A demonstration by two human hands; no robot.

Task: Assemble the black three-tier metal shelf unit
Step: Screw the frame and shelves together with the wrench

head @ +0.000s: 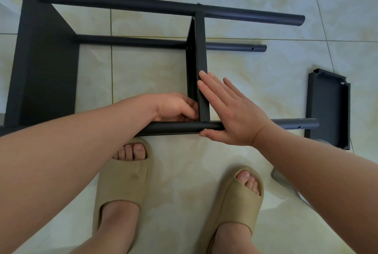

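The black shelf unit lies on its side on the tiled floor, its round posts (163, 6) running left to right. One shelf panel (43, 65) is fixed at the left end. A second, middle shelf panel (201, 53) stands on edge across the posts. My left hand (176, 108) has its fingers curled against the near left side of this middle panel, just above the near post (176, 128). My right hand (231, 112) lies flat with straight fingers against the panel's right face, its thumb under the near post beside a small screw head.
A third, loose shelf panel (327, 108) lies on the floor at the right, past the posts' free ends. Two feet in beige slippers (122, 188) stand close before the near post. Pale tiles surround the unit.
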